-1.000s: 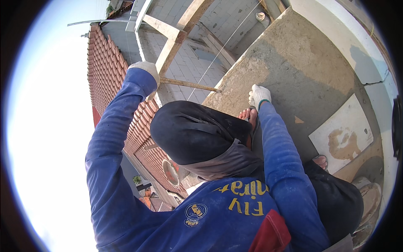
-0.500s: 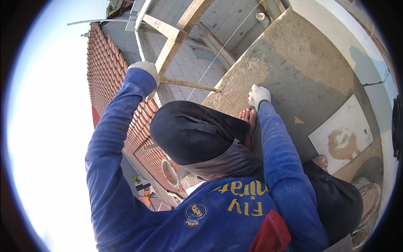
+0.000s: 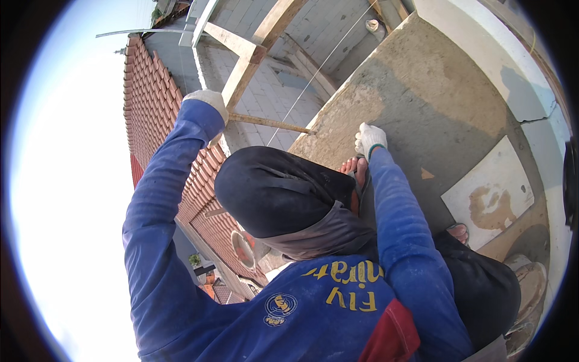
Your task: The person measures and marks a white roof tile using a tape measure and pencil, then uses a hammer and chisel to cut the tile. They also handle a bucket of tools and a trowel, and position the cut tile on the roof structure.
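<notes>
My left hand point(image 3: 208, 99), in a whitish work glove, is raised at the upper left against a wooden post point(image 3: 241, 77). The glove closes around the post's lower part, and most of its fingers are hidden. A thin wooden batten point(image 3: 271, 122) runs from beside that hand to the edge of the concrete ledge point(image 3: 422, 90). My right hand point(image 3: 370, 139), also gloved, is closed low over the ledge, just beyond my sandalled foot point(image 3: 360, 170). Whatever its curled fingers hold, if anything, is too small or hidden to name.
A taut string point(image 3: 329, 57) crosses above a drop beside grey block walls point(image 3: 265, 96). Tiled roofs point(image 3: 151, 102) lie below on the left, near a round bucket point(image 3: 243, 249). A stained white board point(image 3: 491, 190) rests on the right, with a dirty bucket point(image 3: 531, 283) nearer me.
My right hand has shifted very slightly left and nearer me, still closed. The left hand stays at the post.
</notes>
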Tool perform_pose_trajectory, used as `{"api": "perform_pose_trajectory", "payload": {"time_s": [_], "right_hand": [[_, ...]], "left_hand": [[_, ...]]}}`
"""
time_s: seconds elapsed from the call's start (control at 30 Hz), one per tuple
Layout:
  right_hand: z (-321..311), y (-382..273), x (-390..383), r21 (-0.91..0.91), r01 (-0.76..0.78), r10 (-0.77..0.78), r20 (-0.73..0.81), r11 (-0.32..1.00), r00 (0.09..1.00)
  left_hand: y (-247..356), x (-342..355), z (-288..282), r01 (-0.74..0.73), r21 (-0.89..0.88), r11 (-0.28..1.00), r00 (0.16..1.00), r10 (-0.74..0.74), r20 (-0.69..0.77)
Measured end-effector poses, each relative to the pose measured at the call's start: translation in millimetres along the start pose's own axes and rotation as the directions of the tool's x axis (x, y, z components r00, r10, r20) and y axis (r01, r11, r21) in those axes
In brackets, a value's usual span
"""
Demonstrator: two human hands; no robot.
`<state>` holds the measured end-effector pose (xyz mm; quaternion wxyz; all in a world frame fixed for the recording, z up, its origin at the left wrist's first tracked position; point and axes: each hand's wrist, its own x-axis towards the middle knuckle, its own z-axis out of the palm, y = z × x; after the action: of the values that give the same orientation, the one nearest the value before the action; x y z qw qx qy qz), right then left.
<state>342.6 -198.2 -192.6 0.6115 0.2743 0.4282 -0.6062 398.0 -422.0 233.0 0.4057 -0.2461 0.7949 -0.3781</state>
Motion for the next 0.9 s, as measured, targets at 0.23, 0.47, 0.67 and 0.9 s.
{"api": "perform_pose_trajectory", "payload": {"time_s": [0.23,0.47,0.67,0.9], "right_hand": [[9,0,-17,0.017,-0.048,0.047,0.042,0.999,0.998],[-19,-44,-31,-0.532,0.442,-0.671,-0.384,0.722,0.634],[-55,-157,-122,-0.863,-0.013,-0.836,-0.494,0.506,0.239],[-93,-165,-118,-0.899,-0.298,-0.737,-0.436,0.323,0.516]], "left_hand": [[2,-10,-6,0.045,0.02,0.999,0.998,-0.046,0.038],[-5,3,-81,0.048,-0.033,0.998,0.982,-0.053,-0.182],[-34,38,-225,0.034,-0.017,0.999,0.838,-0.037,-0.544],[60,79,-351,-0.024,0.094,0.995,0.712,0.083,-0.697]]}}
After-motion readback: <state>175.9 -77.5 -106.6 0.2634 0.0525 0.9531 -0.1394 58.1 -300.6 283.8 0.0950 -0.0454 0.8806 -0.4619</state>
